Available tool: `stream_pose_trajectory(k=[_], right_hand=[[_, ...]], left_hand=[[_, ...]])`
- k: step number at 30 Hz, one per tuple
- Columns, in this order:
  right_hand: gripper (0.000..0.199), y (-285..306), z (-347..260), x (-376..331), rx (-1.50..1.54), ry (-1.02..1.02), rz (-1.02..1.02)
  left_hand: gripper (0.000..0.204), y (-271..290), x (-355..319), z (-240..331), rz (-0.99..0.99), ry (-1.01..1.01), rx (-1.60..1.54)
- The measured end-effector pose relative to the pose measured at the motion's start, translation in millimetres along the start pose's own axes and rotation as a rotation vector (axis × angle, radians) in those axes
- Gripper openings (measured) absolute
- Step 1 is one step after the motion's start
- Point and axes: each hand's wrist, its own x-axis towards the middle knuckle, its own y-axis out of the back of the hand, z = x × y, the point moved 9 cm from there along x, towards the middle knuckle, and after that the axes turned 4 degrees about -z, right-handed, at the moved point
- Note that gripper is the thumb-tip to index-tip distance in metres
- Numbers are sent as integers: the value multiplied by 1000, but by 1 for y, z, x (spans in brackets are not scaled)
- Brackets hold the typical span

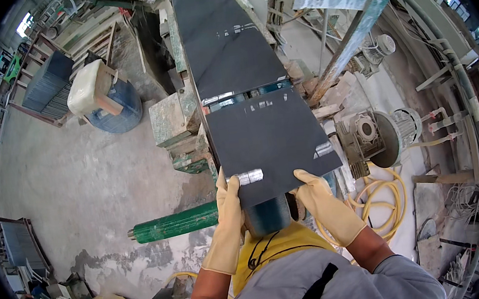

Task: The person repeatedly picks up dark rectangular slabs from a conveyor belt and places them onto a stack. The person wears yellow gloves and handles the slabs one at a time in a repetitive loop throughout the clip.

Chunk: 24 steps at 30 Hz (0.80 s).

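1. Floor of pale grey, dusty concrete [107,176] fills much of the left side of my view, the largest surface I have.
2. A long, narrow machine bed with worn green sides [176,44] runs from near to far through the middle.
3. On its far part I see a long, flat, dark grey stone-like slab [227,44]. No hand touches it, so I judge the handling of that piece done.
4. A second flat, dark grey slab [267,137] lies on the nearer part, a narrow gap short of the first. Its near end reaches over a dark blue, rounded band [268,217]. I judge it mostly settled on the bed, roughly in line with the far piece; letting go is not yet done.
5. A green ridged cylinder [177,222] juts out to the left; whether it touches my near-side glove, I can't tell.
6. My left hand [230,204], in a cream rubber glove, points away from me, partly closed around the near slab's left edge, thumb on top.
7. My right hand [319,196], gloved alike, angles inward to the near edge, thumb on top, partly closed; its underside fingers are hidden.
8. A small silvery patch [250,176] sits beside the left thumb.
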Motion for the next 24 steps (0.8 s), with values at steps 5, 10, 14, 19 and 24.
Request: stream_pose_trajectory(k=[5,10,14,19,24], right_hand=[[30,-20,-5,15,19,32,-4],[29,-28,-5,23,-10,-21,5],[33,3,5,52,-53,1,-162],[47,10,19,41,-78,-421,-198],[59,-27,-30,5,-797,-496,-123]], left_hand=[[60,7,26,6,25,-28,78],[59,12,41,7,24,-52,74],[59,7,42,15,14,-88,172],[58,48,56,28,-17,-74,874],[50,46,-21,114,112,61,792]])
